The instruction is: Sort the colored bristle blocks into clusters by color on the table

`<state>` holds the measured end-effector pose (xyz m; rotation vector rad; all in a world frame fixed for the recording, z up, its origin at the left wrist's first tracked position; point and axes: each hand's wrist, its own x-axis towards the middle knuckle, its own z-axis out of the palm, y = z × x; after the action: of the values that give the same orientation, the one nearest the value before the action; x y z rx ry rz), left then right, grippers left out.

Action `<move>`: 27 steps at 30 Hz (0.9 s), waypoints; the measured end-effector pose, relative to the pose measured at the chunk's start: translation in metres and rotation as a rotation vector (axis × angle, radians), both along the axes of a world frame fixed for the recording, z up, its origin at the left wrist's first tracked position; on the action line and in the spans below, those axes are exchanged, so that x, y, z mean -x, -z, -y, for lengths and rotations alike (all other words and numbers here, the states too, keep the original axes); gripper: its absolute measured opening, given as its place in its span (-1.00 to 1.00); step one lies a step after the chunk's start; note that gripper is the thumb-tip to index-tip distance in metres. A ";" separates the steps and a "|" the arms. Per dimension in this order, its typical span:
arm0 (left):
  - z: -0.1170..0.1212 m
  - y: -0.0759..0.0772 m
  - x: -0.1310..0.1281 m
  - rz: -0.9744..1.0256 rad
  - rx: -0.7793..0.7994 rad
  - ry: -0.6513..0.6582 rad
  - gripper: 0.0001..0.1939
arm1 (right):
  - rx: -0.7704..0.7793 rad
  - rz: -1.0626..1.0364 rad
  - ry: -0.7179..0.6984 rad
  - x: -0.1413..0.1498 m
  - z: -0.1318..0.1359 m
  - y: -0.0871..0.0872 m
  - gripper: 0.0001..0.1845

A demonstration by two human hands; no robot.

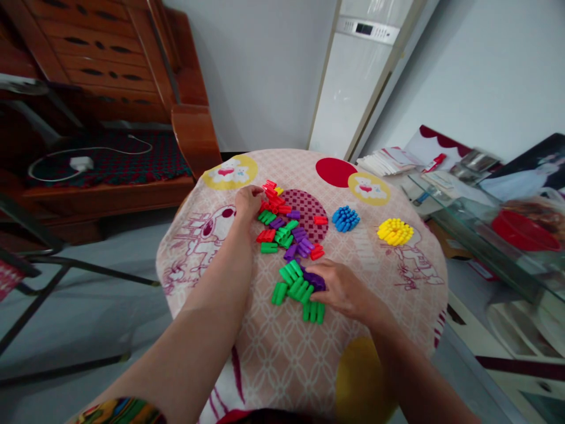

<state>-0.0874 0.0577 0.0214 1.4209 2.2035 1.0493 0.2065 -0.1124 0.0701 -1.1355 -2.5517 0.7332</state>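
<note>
My left hand (248, 202) is curled at the left edge of a pile of red plastic tube pieces (277, 203); what its fingers hold, if anything, is hidden. My right hand (338, 288) closes around a dark purple cluster of tube pieces (314, 279). Against that cluster lie several short green tube pieces (300, 290), joined side by side in small rows. Between the hands are mixed green pieces (285, 234), purple pieces (302, 241) and a few more red pieces (316, 252). A bit of yellow (279, 191) shows among the red ones.
On the patterned tablecloth (282, 365), a blue bunch (346, 218) and a yellow bunch (395, 231) of pieces stand to the right. A glass shelf (489, 227) with a red bowl (525, 229) is beyond the table. A wooden bench (194, 132) stands at the left.
</note>
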 end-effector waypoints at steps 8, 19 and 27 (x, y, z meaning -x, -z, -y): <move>0.004 -0.004 -0.001 -0.014 0.024 0.051 -0.63 | -0.101 -0.042 0.177 0.038 -0.003 0.021 -0.73; -0.006 0.005 -0.005 0.027 -0.087 0.273 -0.43 | -0.391 -0.380 0.396 0.021 -0.014 0.033 -0.76; -0.034 0.011 -0.005 0.073 -0.159 0.260 -0.45 | -0.458 -0.469 0.666 -0.024 -0.033 0.046 -0.67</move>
<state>-0.0822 0.0913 0.0104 1.6544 1.8583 1.1814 0.2306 -0.0799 0.0240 -1.3303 -1.6706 0.1927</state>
